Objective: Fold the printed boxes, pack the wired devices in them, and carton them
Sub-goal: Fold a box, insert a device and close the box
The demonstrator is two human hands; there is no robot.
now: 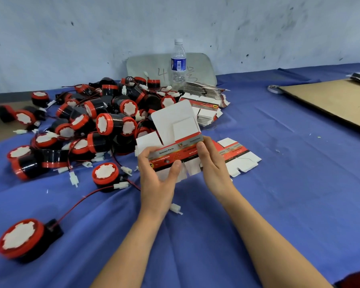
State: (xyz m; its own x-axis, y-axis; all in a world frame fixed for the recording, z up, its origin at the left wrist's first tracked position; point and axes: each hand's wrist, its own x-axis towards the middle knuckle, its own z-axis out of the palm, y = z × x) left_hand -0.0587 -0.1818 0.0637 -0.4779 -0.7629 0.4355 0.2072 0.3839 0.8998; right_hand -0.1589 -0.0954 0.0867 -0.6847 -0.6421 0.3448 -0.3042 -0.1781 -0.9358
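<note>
Your left hand point(156, 173) grips the printed box point(175, 151) from below, thumb pressed on its red front strip and fingers wrapped behind. Your right hand point(212, 163) pinches the box's right end, thumb on the printed face and fingers tucked behind. The box is up off the blue cloth point(268, 204) between your two hands. It is partly opened, its white flaps standing upward and more white tabs hanging below your thumbs.

Just right of your right hand, a second flat box point(240, 157) lies on the cloth, printed side up, its white flaps spread out. Just beside your left wrist lies a loose white connector point(176, 208).

Left of your left hand sits a single wired device point(106, 175), red rim and white face turned up, its red and black wire trailing across the cloth. Another device point(21, 238) lies on its side at the near left corner.

Beyond your hands, the pile of wired devices point(104, 117) sprawls over the left of the cloth, wires and white plugs tangled through it. Right of that heap are the stacks of flat boxes point(204, 89). A water bottle point(178, 63) stands upright behind them, in front of a grey board point(148, 67) leaning on the wall. Far right, well apart from all this, lies a brown cardboard sheet point(330, 100).
</note>
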